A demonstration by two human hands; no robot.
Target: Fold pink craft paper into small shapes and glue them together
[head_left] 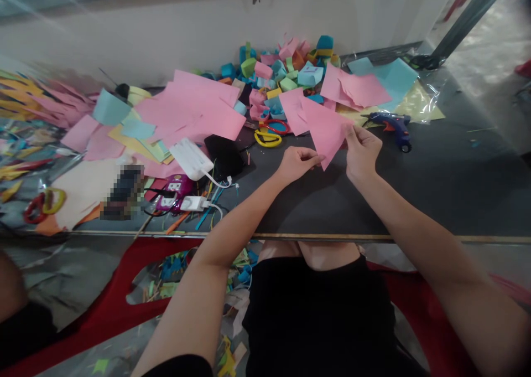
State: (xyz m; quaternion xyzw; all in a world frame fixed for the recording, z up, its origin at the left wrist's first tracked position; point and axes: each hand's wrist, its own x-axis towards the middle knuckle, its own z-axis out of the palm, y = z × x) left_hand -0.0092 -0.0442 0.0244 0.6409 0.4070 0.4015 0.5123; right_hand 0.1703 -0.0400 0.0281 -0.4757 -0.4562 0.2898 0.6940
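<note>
Between my two hands a pink sheet of paper [326, 128] is held up above the dark tabletop, tilted, with one corner pointing down. My left hand [299, 164] pinches it near that lower corner. The right edge is pinched between the thumb and fingers of my right hand [362, 149]. Right of my right hand lies a blue glue gun [392, 125] with an orange trigger. Left of the held sheet are scissors [269, 138] with a yellow and a red handle loop. Another pink sheet [295, 111] lies just behind the held one.
Folded paper pieces [269, 72] are heaped at the back. Pink sheets [194, 108] spread to the left, near a white power bank [191, 159] and a purple power strip [176, 191]. More scissors [45, 204] lie far left. Paper scraps [244, 261] litter the floor.
</note>
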